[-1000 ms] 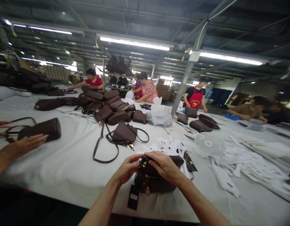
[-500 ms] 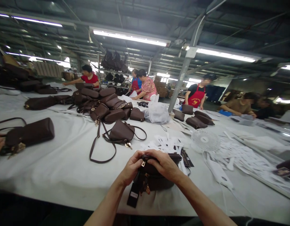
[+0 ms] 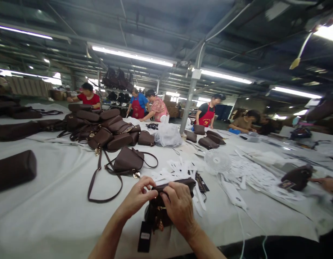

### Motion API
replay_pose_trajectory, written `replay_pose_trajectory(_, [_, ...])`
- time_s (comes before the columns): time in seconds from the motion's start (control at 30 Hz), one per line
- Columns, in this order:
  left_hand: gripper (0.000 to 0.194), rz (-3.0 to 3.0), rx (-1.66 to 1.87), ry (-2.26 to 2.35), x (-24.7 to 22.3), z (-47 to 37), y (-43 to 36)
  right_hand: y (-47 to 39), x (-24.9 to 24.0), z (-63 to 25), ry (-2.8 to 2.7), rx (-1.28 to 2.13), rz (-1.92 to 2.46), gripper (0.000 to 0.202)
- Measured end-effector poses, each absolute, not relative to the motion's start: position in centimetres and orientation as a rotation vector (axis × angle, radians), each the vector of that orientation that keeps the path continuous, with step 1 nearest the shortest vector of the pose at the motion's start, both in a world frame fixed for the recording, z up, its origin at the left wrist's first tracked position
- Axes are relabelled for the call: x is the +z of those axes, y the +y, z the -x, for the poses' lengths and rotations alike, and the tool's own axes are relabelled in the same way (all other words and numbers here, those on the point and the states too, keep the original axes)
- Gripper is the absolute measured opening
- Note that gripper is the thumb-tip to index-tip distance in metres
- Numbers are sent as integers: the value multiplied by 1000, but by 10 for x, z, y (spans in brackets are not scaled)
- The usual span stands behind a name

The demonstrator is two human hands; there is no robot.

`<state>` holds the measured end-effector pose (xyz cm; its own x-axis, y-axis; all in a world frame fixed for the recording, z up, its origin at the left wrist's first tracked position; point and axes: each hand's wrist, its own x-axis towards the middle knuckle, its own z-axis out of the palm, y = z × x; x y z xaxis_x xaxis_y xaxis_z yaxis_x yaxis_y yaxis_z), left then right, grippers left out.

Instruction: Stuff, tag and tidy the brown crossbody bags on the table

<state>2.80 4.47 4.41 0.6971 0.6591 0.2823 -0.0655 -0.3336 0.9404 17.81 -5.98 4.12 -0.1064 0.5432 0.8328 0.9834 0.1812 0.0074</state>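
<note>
A dark brown handbag (image 3: 152, 212) stands at the table's near edge, with gold charms and a black tag (image 3: 144, 236) hanging from its front. My left hand (image 3: 140, 194) pinches the left end of the bag's top edge between thumb and fingers. Bent over the top, the fingers of my right hand (image 3: 178, 205) grip the bag beside it. White paper strips (image 3: 179, 169) lie just behind the bag. Another brown bag (image 3: 128, 160) with a long strap rests further back to the left.
Many brown bags (image 3: 120, 142) are heaped at the back left. A plastic bag (image 3: 169, 135), a small white fan (image 3: 217, 160) and a power strip (image 3: 232, 192) lie right of them. Another person's hand (image 3: 328, 183) touches a bag at the far right. Several people stand or sit beyond.
The view has swung to the right. My left fingers have lifted and spread a little, and my right hand has turned over the bag's top. A hand and bag have come into view at the right.
</note>
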Motion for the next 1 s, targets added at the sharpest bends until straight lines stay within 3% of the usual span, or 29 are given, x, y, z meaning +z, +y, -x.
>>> replay_pose_trajectory(0.1, [11,-1809,817,473,51,-35,41,-64,35,-167,-1828,-733,1504,10])
replay_pose_trajectory(0.27, [20,-1476,831,412,35,-42,38,-59,27,-160,-1770,-675,1599,34])
replay_pose_trajectory(0.47, [20,-1229,844,356,25,-38,40,-53,33,-162,-1761,-611,1569,23])
replay_pose_trajectory(0.77, [10,-1573,670,409,47,-26,65,-54,49,-180,-1555,13,1528,26])
replay_pose_trajectory(1.0, [12,-1964,499,447,81,-30,69,-51,55,-179,-1555,93,1560,26])
